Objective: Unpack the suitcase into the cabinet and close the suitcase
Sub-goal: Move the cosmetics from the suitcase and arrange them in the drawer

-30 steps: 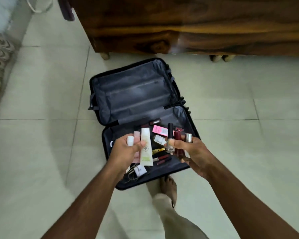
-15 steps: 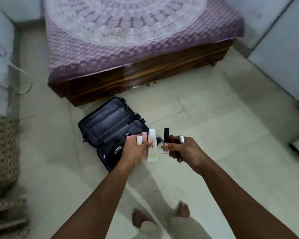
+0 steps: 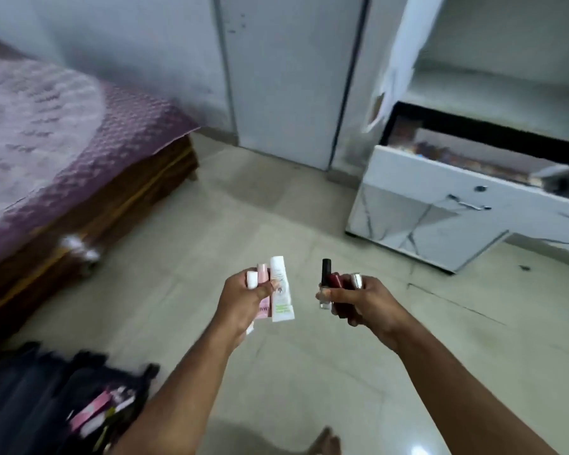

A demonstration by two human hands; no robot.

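Note:
My left hand [image 3: 243, 300] grips a bunch of cosmetic tubes [image 3: 280, 290]: a white one with green print, a pink one and a small white one. My right hand [image 3: 358, 300] grips small cosmetic bottles [image 3: 334, 281]: one with a black cap, a dark red one and a silver-capped one. Both hands are held out over the floor. The open black suitcase [image 3: 30, 399] lies at the bottom left, blurred, with a pink box and other small items inside. The white cabinet [image 3: 440, 205] stands at the right with a drawer pulled open and open shelves above.
A bed with a purple cover [image 3: 46, 126] on a dark wooden frame fills the left. A closed white door [image 3: 286, 77] is straight ahead. Pale tiled floor [image 3: 276, 208] lies between me and the cabinet. My bare foot [image 3: 322, 443] shows at the bottom.
I have risen from the suitcase and turned right, both hands still gripping the cosmetics. The suitcase slid to the bottom left and the cabinet came into view.

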